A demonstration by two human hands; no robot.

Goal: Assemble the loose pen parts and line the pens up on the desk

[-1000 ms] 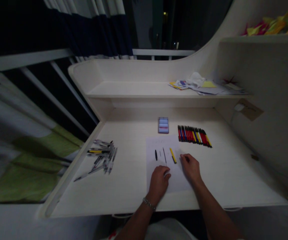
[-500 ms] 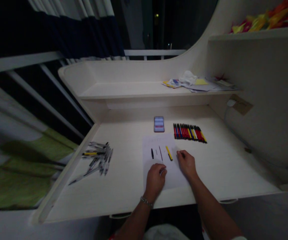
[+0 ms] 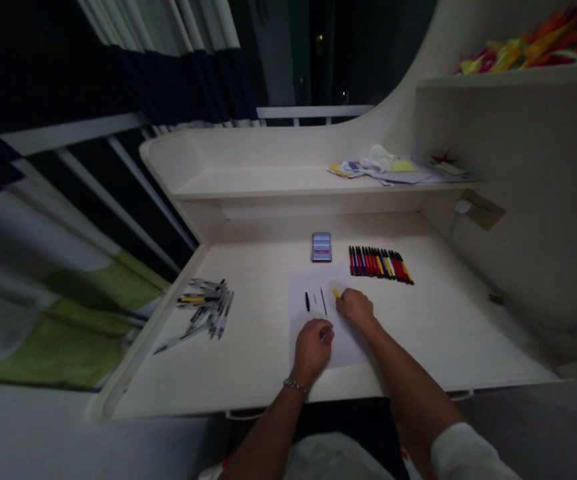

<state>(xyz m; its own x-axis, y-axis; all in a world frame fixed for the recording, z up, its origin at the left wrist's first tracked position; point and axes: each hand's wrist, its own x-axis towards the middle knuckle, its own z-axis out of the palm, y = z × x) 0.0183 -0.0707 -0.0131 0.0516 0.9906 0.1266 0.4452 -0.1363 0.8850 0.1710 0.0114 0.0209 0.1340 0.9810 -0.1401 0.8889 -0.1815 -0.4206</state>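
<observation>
nearest, the left hand [image 3: 313, 347], a bracelet [image 3: 295, 385] on its wrist, is resting on the near part of the sheet of paper [image 3: 298, 333], its fingers curling together round a small pale piece [image 3: 326, 333] too small to identify. just beyond it, the right hand [image 3: 355, 308] is no longer lying off to the right of the sheet as it was a second ago. it is now coming in leftward over the yellow barrel [image 3: 335, 292], covering all but the far tip. i cannot tell whether its fingers are pinching the barrel or only touching it. so the barrel is becoming the part in hand, still lying on the paper. to its left, the thin refill [image 3: 323, 302] and the black cap [image 3: 307, 301] are lying untouched. on the desk [image 3: 248, 360], a heap of pens [image 3: 205, 312] is lying far left. farther back, a phone [image 3: 321, 247] and a row of coloured pens [image 3: 379, 265] are sitting side by side.
</observation>
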